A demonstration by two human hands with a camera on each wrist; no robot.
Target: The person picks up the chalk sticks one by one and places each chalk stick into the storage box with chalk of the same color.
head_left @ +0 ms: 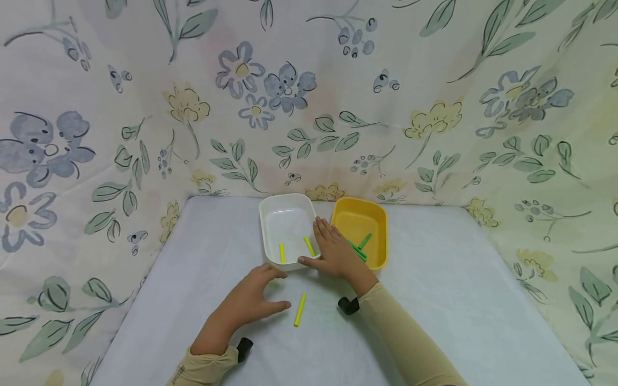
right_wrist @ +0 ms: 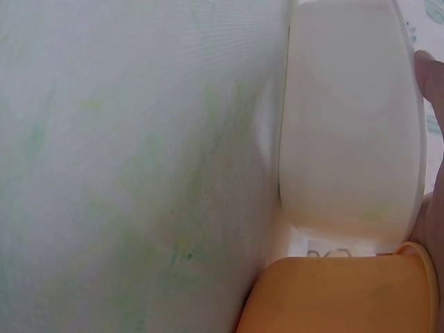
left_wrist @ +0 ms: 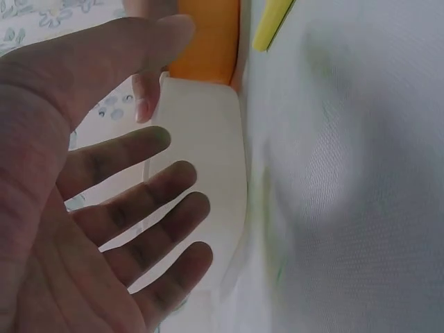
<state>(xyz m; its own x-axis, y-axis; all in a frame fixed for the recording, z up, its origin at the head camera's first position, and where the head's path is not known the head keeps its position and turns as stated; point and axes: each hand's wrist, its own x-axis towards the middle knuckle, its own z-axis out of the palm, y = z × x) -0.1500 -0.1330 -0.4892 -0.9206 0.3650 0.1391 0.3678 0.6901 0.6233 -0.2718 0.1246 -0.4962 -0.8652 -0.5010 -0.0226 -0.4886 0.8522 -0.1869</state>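
My left hand (head_left: pixel 248 297) hovers at the front left of a white tray (head_left: pixel 264 236), its fingers spread and holding nothing. My right hand (head_left: pixel 338 257) lies over the tray's right rim, fingers straight and thumb across the front right corner. Inside the white tray are two short yellow sticks (head_left: pixel 282 252), one near each side. A third yellow stick (head_left: pixel 300 310) lies on the cloth between the two hands, to the right of the left thumb. In the right wrist view the thumb tip meets the upper rim of the white tray (right_wrist: pixel 354 118).
An orange-yellow tray (head_left: pixel 381 230) stands just right of the white one, with several green sticks (head_left: pixel 365 240) in it, partly covered by my right hand. White cloth (head_left: pixel 463 300) covers the table. A floral fabric (head_left: pixel 309 107) hangs close behind both trays.
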